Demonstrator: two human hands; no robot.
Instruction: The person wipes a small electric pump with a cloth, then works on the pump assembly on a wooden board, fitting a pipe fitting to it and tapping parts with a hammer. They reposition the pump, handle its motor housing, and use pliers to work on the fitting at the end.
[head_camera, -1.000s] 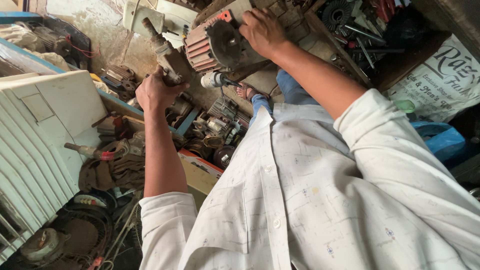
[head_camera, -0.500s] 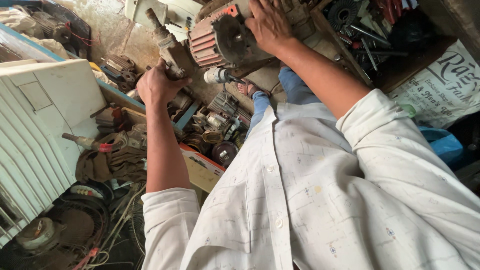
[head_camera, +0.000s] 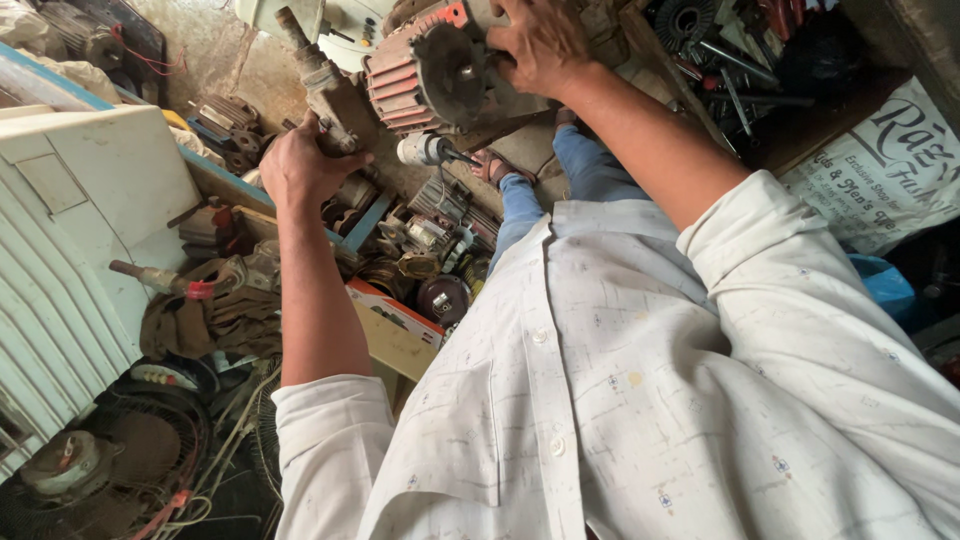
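My left hand (head_camera: 300, 168) is closed around the lower end of a dirty grey metal housing (head_camera: 325, 85) with a shaft sticking out at its top. The housing stands tilted beside a red finned electric motor (head_camera: 405, 85) with a dark round end cap. My right hand (head_camera: 540, 40) grips the motor from above, fingers spread over its end. A small silver cylinder with a dark tip (head_camera: 428, 150) lies just under the motor. My jeans-clad legs and a sandalled foot (head_camera: 492, 165) show below it.
A white ribbed appliance casing (head_camera: 80, 230) stands at the left. Motor parts, coils and windings (head_camera: 430, 240) crowd the floor by an orange-edged board (head_camera: 400, 330). Fan guards and cables (head_camera: 130, 460) lie at lower left. Loose tools (head_camera: 730, 60) and a printed bag (head_camera: 880, 170) sit at the right.
Both hands keep their holds. The motor and housing sit a little higher in view, and my left hand has closed tighter on the grey housing.
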